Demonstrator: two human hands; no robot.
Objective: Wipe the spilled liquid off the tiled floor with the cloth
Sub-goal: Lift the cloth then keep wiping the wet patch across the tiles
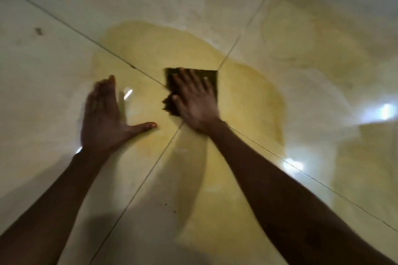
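Right hand (197, 104) fingers spread, flat on dark cloth (212, 79), hiding most of it; cloth sits in yellow spill (247, 101) at tile joint. Left hand (105, 118) blurred, fingers together, thumb out, on tiled floor (43, 75).

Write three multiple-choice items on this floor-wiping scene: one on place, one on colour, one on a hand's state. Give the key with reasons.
1. Where does the cloth lie?
A. Where the tile seams cross
B. In the left hand
C. Beyond the spill

2. What colour is the spill?
A. Red
B. Yellow
C. Blue

3. How is the left hand placed?
A. Fist round the cloth
B. Fingers straight, flat on the floor
C. Out of view

Key: 1 A, the right hand presses it at the seam crossing; 2 B, the puddle looks yellow; 3 B, its fingers and thumb are spread, holding nothing.
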